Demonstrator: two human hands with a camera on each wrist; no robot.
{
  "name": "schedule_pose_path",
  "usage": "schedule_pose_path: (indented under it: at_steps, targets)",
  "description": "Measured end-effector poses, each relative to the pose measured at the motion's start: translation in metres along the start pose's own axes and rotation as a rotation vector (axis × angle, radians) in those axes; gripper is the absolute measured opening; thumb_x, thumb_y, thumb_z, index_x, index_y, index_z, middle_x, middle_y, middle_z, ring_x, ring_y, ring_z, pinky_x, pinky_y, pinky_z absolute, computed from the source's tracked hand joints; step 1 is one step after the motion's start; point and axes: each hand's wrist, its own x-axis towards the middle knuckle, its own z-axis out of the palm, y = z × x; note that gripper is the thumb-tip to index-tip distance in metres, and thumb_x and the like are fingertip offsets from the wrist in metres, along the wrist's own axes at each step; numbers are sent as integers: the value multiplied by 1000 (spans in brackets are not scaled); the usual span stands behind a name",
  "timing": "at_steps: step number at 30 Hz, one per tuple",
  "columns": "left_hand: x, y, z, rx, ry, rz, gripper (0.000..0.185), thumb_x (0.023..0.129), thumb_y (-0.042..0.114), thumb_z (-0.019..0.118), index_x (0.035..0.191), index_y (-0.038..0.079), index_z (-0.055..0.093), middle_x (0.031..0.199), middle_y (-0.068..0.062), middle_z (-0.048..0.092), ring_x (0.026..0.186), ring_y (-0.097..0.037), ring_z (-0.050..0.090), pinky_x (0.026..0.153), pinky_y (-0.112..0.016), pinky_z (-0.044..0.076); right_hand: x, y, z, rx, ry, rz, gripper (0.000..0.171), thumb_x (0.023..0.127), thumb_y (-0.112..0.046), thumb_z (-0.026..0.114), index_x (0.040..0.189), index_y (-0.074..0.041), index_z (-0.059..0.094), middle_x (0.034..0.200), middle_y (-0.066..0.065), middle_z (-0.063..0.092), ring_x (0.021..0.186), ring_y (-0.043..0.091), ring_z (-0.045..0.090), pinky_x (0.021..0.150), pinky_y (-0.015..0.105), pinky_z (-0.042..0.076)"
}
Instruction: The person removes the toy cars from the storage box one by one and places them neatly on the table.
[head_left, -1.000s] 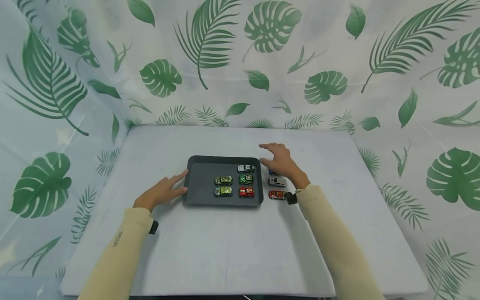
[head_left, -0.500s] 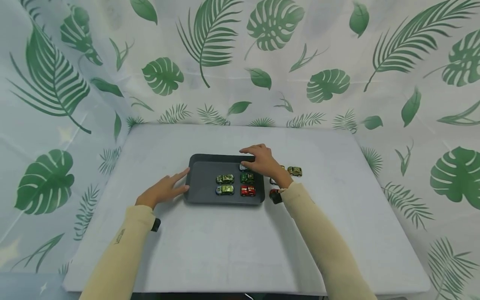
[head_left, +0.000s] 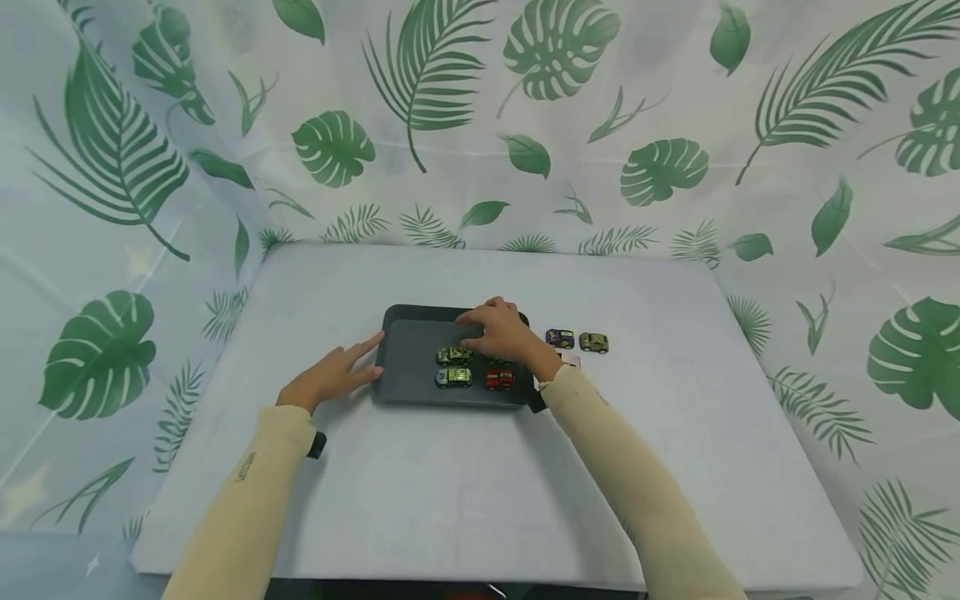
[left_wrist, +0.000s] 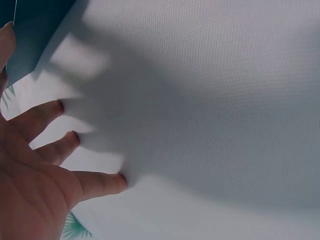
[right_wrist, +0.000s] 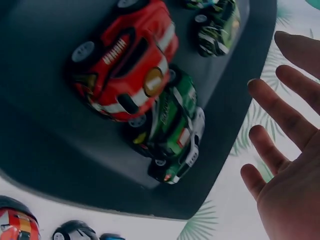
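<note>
A dark grey tray (head_left: 405,367) holds several toy cars. In the head view a camouflage car (head_left: 453,357), a lime-green car (head_left: 453,378) and a red car (head_left: 499,380) show inside it. My right hand (head_left: 504,332) reaches over the tray's far right part and hides the white car there. In the right wrist view that hand (right_wrist: 295,185) has spread fingers holding nothing, beside the green car (right_wrist: 175,122) and partly covered white car (right_wrist: 192,147). My left hand (head_left: 330,377) rests its fingertips at the tray's left edge; in the left wrist view its fingers spread.
Right of the tray, a blue car (head_left: 559,338) and a gold-green car (head_left: 594,342) sit on the white-covered table (head_left: 420,492). An orange-red car (right_wrist: 19,225) and a silver car (right_wrist: 75,232) show outside the tray in the right wrist view. A leaf-patterned curtain (head_left: 465,167) hangs behind.
My right hand has moved left, from over the cars beside the tray to over the tray, uncovering the blue and gold-green cars. The left hand stays at the tray's left edge.
</note>
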Motion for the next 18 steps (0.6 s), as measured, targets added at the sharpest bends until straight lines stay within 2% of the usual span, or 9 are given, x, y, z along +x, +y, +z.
schedule_pose_path:
  at_steps: [6,12,18]
  targets:
    - [0,-2,0,-2,-5,4,73,114,44,54,174,24,18,174,-29,14,157,-59,3,120,-80,10,1,-3,6,-6,-29,-3,45,100,-25,80,141,-8,71,132,10,72,134,40,48,115,61,31]
    - [3,-5,0,-5,-5,4,73,113,45,54,174,25,18,174,-29,14,157,-58,3,120,-79,10,2,-5,10,-47,-46,-36,44,100,-26,80,139,-9,73,132,8,73,129,41,52,112,62,36]
    - [5,-7,1,-5,-6,11,73,113,47,53,174,26,18,174,-28,14,157,-58,3,120,-79,10,6,-4,18,-65,-81,-11,43,100,-28,80,140,-13,73,132,6,74,129,38,53,113,60,35]
